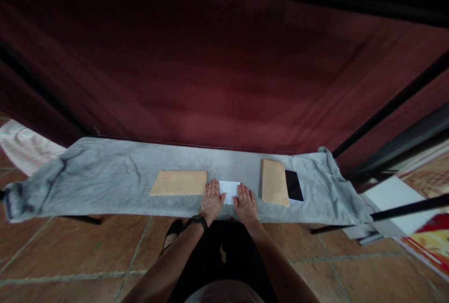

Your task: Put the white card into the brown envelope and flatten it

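A small white sheet of paper (229, 191) lies flat on the grey cloth between my two hands. My left hand (212, 198) rests palm down at its left edge, fingers stretched out. At the right edge lies my right hand (245, 201), also flat with the fingers extended. Just left of my left hand is a brown envelope (180, 182), placed lengthwise. To the right of my right hand sits a stack of brown envelopes (274, 181). A dark-screened tablet (293, 186) shows beside the stack, its left side partly covered by it.
The grey cloth (101, 176) covers a long narrow table and hangs in folds at both ends. Behind it rises a dark red fabric wall (217, 83) with black poles. Brown floor tiles (115, 247) lie below. White panels and a colourful printed board (431, 242) stand at right.
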Demonstrator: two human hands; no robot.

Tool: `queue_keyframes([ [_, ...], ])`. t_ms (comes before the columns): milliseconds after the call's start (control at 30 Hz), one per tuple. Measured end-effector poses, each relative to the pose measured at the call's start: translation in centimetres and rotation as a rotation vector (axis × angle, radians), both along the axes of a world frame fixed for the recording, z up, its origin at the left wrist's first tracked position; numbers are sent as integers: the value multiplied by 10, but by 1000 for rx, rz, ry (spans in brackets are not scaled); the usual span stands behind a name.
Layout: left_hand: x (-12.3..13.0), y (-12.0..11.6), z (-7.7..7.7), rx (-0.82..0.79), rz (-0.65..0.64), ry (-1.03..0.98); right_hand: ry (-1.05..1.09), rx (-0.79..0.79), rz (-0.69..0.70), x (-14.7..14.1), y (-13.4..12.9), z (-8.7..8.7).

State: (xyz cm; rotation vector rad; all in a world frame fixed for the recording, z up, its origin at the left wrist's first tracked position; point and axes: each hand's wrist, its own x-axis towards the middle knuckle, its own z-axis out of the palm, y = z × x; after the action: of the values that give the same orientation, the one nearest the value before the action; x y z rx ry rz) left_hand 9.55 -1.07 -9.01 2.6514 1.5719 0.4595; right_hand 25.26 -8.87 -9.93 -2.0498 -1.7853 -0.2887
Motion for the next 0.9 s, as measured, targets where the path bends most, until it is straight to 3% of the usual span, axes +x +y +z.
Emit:
queue_keyframes([
  [233,-30,-18,18,72,-146,-12,-3,-5,-10,-1,1,2],
  [400,-60,-6,31,107,59,-85,10,-35,-7,0,0,2],
  [533,-80,7,22,121,146,-86,80,-50,-35,-3,4,4],
  [667,-88,10,11,113,179,-86,401,-22,1,-15,21,21],
  [800,-86,8,9,115,183,-82,1078,-79,102,-46,57,42],
  [900,-86,8,9,116,184,-65,1220,-122,147,-76,88,52],
])
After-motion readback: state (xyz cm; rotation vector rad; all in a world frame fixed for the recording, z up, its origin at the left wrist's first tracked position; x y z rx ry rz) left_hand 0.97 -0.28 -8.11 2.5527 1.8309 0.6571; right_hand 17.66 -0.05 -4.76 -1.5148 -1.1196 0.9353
